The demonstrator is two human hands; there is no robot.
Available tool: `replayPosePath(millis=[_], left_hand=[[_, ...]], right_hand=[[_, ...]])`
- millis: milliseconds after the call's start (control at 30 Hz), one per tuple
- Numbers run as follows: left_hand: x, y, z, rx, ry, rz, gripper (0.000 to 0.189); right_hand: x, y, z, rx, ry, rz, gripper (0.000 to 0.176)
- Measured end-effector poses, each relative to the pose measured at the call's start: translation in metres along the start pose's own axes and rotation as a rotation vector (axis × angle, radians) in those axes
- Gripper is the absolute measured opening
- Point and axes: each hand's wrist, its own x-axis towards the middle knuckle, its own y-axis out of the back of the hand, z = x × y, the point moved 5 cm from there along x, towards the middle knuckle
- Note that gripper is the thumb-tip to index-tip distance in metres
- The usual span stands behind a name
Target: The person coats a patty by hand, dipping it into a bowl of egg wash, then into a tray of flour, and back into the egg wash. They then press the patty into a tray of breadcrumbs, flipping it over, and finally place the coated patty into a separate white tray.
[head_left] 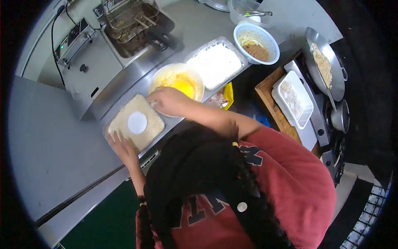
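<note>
A clear tray of pale crumbs (148, 121) lies on the steel counter, with a flat white disc (137, 123) on top of the crumbs. My left hand (121, 148) rests at the tray's near left corner, fingers spread and nothing in them. My right hand (171, 101) is at the tray's far right corner, over the side of a bowl of beaten egg (182, 84). Its fingers are curled together; what they hold, if anything, is hidden. Beyond the egg stands a clear tray of white powder (216, 65).
A deep fryer with wire baskets (132, 18) stands at the back left. At the right are a light-blue bowl of brown mixture (257, 43), a white tub (292, 99), a wok of food (325, 66) and a small pot (340, 116). A yellow packet (228, 95) lies beside the powder tray.
</note>
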Motion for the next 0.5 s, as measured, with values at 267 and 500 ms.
replayPosePath(millis=[267,500], left_hand=[[-0.007,-0.066,0.056,0.054,0.073,0.099,0.051],[-0.020,-0.100,0.048,0.440,0.411,0.362,0.056]], right_hand=[[-0.095,0.247,0.172,-0.181,-0.341,0.337,0.031],[-0.132,0.372,0.349,-0.419,-0.660,0.172,0.031]])
